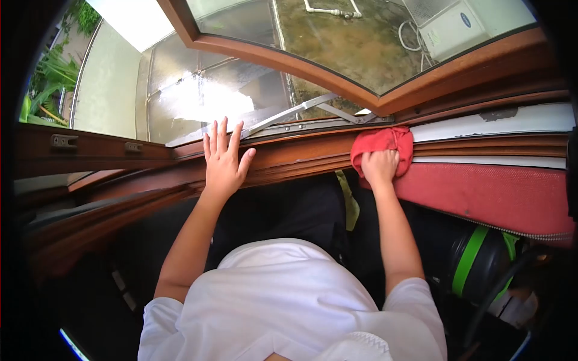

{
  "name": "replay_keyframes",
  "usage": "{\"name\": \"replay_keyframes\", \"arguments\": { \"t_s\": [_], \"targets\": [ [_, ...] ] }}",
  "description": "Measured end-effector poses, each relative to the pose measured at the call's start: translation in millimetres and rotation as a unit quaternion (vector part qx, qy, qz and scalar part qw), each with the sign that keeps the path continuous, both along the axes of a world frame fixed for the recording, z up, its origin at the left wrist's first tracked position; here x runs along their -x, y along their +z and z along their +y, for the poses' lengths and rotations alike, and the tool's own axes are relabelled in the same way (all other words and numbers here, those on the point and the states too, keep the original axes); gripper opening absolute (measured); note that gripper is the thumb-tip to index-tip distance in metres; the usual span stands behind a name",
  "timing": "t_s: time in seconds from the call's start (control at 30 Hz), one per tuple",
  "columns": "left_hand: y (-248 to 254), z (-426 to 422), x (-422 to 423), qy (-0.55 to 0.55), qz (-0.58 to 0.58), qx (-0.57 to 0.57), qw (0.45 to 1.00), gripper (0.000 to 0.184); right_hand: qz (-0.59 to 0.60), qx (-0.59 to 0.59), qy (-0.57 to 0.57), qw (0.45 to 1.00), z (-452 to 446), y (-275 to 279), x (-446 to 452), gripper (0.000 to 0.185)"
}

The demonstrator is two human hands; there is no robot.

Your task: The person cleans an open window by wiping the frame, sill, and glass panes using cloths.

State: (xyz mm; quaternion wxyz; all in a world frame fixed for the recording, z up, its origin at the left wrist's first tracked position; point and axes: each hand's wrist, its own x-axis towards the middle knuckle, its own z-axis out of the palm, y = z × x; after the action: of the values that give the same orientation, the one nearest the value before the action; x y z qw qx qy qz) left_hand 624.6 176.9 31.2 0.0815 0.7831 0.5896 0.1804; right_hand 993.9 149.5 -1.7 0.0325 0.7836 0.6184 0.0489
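A red cloth [376,139] is bunched under my right hand [380,165], whose fingers are curled into it on the wooden window sill. The cloth lies near the lower corner of the tilted-out window sash [337,77]. My left hand [226,159] is open, fingers spread and pointing up, at the brown window frame [289,157]; its palm seems to rest on the wood. Just past the left fingertips runs a metal window stay [289,114], which ends close to the red cloth.
Red fabric with a zipper [481,192] lies below the sill on the right, above a dark cylindrical object with a green band [469,262]. Metal latch plates [64,141] sit on the left frame. Outside are a wet floor, a white unit [454,30] and plants [51,90].
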Motion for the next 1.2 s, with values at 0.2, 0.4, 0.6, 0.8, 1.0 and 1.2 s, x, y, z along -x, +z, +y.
{"name": "replay_keyframes", "arguments": {
  "t_s": [0.2,0.4,0.6,0.8,1.0,1.2],
  "targets": [
    [4.6,9.3,16.9,0.064,0.01,-0.026,0.998,0.056,0.058,-0.075,-0.065,0.993,24.5,10.2,19.6,0.046],
    [-13.3,41.9,10.6,0.113,0.009,-0.046,0.992,0.058,0.143,-0.224,0.134,0.955,9.4,1.0,45.1,0.032],
    [15.4,21.1,-31.8,-0.084,-0.162,0.019,0.983,0.061,0.56,-0.264,0.057,0.783,-11.1,42.1,78.2,0.017],
    [12.2,-11.6,-104.4,-0.371,-0.334,0.17,0.85,0.086,0.631,-0.361,0.17,0.665,-32.6,119.2,118.1,0.021],
    [74.1,-15.5,-129.9,-0.459,-0.295,0.453,0.705,0.064,0.494,-0.385,0.121,0.77,-45.2,103.9,56.1,0.025],
    [50.5,9.8,-94.8,-0.349,-0.236,0.216,0.881,0.059,0.14,-0.112,0.055,0.982,14.2,-7.8,-29.2,0.027]
  ]
}}
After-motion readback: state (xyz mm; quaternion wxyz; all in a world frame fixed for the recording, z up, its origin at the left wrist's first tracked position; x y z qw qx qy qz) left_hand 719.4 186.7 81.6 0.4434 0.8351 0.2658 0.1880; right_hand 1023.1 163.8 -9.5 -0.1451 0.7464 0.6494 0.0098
